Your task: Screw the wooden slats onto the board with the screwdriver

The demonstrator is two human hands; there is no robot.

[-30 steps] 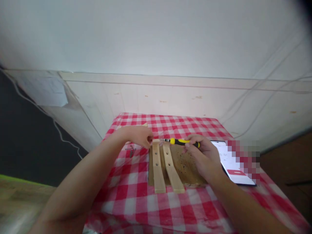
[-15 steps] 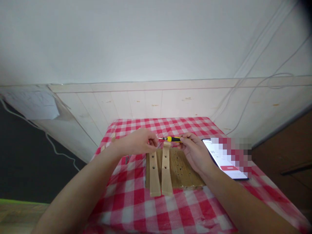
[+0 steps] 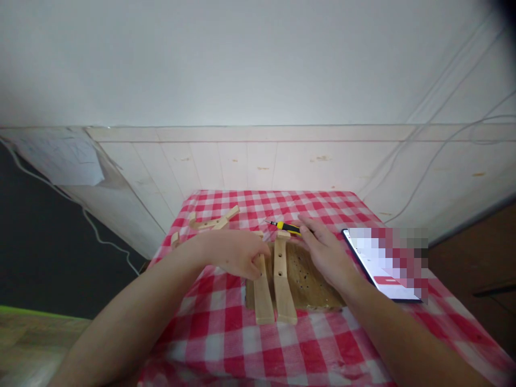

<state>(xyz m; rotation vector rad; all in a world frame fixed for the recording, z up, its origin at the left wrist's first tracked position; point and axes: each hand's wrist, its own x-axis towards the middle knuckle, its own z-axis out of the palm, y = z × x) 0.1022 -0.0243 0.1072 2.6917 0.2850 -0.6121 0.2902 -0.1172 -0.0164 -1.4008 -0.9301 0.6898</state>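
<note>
Two light wooden slats, a left one [image 3: 263, 298] and a right one [image 3: 282, 279], lie side by side on a brown perforated board [image 3: 314, 285]. My left hand [image 3: 236, 255] curls its fingers round the upper part of the left slat. My right hand [image 3: 324, 251] rests over the board's far right part and holds a yellow and black screwdriver [image 3: 287, 227] by its handle. The screwdriver's tip points left, just beyond the top of the right slat. Both slats show drilled holes.
A red and white checked cloth [image 3: 226, 333] covers the small table. A phone [image 3: 381, 266] with a lit screen lies right of the board. Curved wooden pieces [image 3: 213, 221] lie at the back left. A white panelled wall [image 3: 258, 161] stands behind, with cables on its right.
My left hand has dropped from the slat tops onto the left slat. The screwdriver has drawn back from the slat ends. The wooden pieces at the back left are now uncovered.
</note>
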